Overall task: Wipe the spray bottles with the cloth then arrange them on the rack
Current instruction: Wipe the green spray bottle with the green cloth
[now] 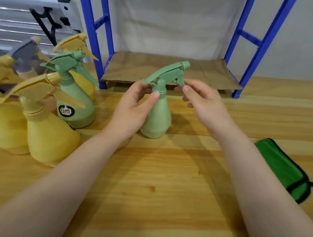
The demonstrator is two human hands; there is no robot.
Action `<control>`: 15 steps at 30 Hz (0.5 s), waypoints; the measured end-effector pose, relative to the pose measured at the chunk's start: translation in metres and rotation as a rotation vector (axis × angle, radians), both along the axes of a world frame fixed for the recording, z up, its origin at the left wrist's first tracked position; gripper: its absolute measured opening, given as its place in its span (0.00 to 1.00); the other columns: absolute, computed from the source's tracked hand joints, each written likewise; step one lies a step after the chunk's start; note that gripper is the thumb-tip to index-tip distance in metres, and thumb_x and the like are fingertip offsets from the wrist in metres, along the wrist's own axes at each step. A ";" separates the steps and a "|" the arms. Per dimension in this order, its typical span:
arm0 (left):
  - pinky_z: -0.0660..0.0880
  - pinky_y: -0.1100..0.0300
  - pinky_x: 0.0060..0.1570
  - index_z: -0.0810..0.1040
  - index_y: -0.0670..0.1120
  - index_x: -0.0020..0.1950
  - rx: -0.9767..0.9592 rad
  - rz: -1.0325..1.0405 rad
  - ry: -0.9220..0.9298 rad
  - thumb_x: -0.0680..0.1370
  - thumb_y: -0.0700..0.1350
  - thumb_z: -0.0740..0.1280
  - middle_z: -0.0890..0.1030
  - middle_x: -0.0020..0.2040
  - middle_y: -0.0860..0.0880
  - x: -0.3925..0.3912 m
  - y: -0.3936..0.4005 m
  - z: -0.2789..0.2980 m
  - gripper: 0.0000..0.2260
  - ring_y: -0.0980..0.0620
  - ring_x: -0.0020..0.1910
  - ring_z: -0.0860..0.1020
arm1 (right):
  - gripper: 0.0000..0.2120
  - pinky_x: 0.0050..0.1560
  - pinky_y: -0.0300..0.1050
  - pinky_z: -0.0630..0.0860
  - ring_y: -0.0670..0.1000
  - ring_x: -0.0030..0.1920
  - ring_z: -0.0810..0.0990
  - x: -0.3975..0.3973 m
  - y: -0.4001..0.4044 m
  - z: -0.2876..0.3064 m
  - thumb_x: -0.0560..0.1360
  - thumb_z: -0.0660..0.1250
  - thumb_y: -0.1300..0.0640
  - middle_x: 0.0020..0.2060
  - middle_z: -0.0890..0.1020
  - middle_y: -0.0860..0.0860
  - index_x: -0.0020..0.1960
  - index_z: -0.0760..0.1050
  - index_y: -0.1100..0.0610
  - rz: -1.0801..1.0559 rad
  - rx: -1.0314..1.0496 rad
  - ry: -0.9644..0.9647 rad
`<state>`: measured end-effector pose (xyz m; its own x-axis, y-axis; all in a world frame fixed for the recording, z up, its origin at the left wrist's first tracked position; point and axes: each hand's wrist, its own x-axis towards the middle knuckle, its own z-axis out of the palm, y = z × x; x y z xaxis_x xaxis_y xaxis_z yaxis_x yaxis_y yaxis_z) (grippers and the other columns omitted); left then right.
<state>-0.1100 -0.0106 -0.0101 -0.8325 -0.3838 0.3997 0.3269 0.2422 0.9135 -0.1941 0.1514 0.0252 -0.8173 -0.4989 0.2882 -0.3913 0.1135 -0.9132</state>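
A green spray bottle [157, 118] stands upright on the wooden table [146, 183] in the middle of the view. My left hand [132, 106] grips its neck, thumb in front and fingers behind. My right hand [200, 101] pinches the trigger at the bottle's right side. The green cloth [283, 169] with black edging lies folded on the table at the right, apart from both hands. The blue rack [252, 51] stands behind the bottle, its bottom shelf lined with brown cardboard [167, 70] and bare.
Several more spray bottles cluster at the table's left: two yellow ones [46, 133] in front, a green one [76, 100] with a black label, another yellow and a grey-topped one [26, 56] behind. The table's near edge runs along the bottom.
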 end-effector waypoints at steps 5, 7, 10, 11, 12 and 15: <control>0.75 0.46 0.61 0.75 0.59 0.59 -0.019 -0.015 -0.047 0.76 0.55 0.67 0.81 0.58 0.54 0.008 0.000 0.004 0.12 0.51 0.60 0.78 | 0.05 0.51 0.45 0.75 0.49 0.48 0.80 -0.002 0.041 -0.003 0.79 0.65 0.57 0.46 0.82 0.47 0.52 0.79 0.52 -0.163 0.464 0.129; 0.77 0.52 0.53 0.74 0.57 0.60 -0.019 -0.034 -0.052 0.79 0.51 0.67 0.81 0.57 0.55 0.009 0.001 0.003 0.10 0.55 0.56 0.79 | 0.05 0.47 0.46 0.76 0.52 0.46 0.80 -0.001 0.066 -0.008 0.78 0.65 0.56 0.42 0.81 0.46 0.45 0.77 0.50 -0.236 0.699 0.180; 0.76 0.64 0.46 0.74 0.57 0.59 -0.007 -0.038 -0.034 0.81 0.46 0.65 0.82 0.52 0.61 0.010 0.004 0.003 0.09 0.63 0.51 0.79 | 0.06 0.45 0.47 0.76 0.54 0.46 0.78 0.008 0.099 -0.014 0.77 0.63 0.60 0.46 0.81 0.51 0.49 0.78 0.51 -0.415 0.915 0.233; 0.76 0.66 0.45 0.74 0.57 0.58 -0.005 -0.037 -0.030 0.81 0.46 0.65 0.82 0.51 0.62 0.010 0.005 0.003 0.09 0.64 0.50 0.79 | 0.07 0.44 0.47 0.74 0.55 0.46 0.77 0.010 0.109 -0.016 0.77 0.62 0.61 0.48 0.81 0.53 0.50 0.78 0.53 -0.496 0.955 0.250; 0.76 0.68 0.46 0.74 0.58 0.58 -0.006 -0.035 -0.029 0.81 0.45 0.65 0.82 0.50 0.63 0.010 0.006 0.003 0.09 0.65 0.50 0.79 | 0.09 0.44 0.47 0.72 0.57 0.46 0.76 0.013 0.119 -0.018 0.77 0.62 0.63 0.49 0.80 0.55 0.52 0.78 0.55 -0.570 0.979 0.259; 0.74 0.69 0.48 0.74 0.56 0.59 0.011 -0.036 -0.016 0.81 0.43 0.64 0.81 0.50 0.61 0.010 0.008 0.003 0.10 0.65 0.51 0.79 | 0.09 0.44 0.46 0.70 0.60 0.47 0.76 0.016 0.139 -0.024 0.78 0.62 0.61 0.50 0.79 0.59 0.55 0.78 0.60 -0.643 1.036 0.193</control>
<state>-0.1004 -0.0021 -0.0068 -0.8520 -0.3578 0.3822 0.3204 0.2209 0.9212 -0.1780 0.2909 0.0014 -0.9864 -0.0871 0.1396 -0.1156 0.9705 -0.2116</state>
